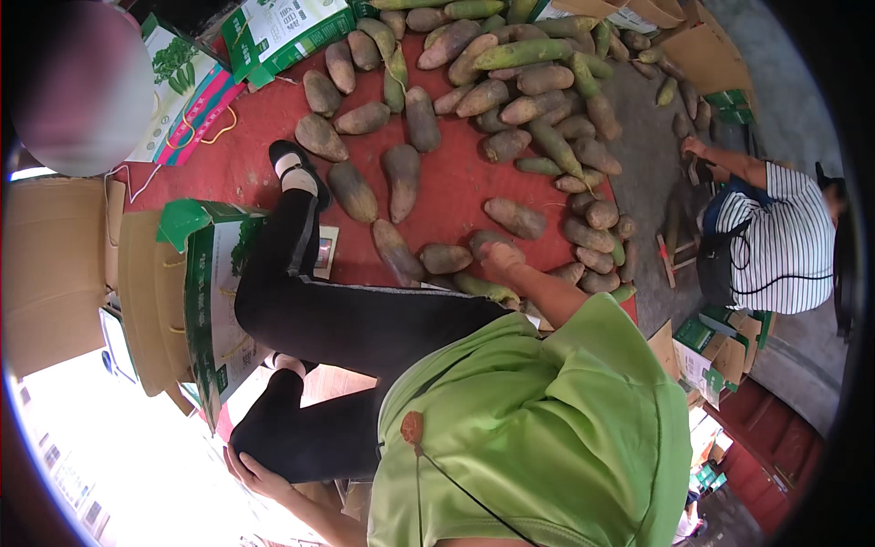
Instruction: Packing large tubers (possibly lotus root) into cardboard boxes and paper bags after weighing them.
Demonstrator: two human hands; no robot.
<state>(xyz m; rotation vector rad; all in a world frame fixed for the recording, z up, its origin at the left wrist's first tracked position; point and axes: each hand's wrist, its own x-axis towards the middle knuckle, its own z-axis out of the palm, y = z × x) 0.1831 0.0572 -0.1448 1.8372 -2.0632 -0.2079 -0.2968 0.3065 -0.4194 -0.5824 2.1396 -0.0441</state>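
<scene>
My right hand [503, 261] reaches down to the red ground cover, its fingers closed on a soil-coated, brownish radish [486, 239]. Beside it lie another stubby radish [446, 258] and a green one [485, 287] partly under my arm. A bigger brownish radish [515, 219] rests just beyond. My left hand [258, 474] lies on my black-trousered knee, fingers stretched out and holding nothing. Farther off, a heap of green and brown radishes [538, 82] spreads over the red cover [465, 191], with several loose ones nearer my foot.
An open green-and-white carton [219, 301] stands by my leg. More printed boxes [283, 36] are at the back left. On the right, a person in a striped shirt [784, 237] sits with an arm toward other radishes, near small cartons [715, 351]. A blurred round shape covers the upper left.
</scene>
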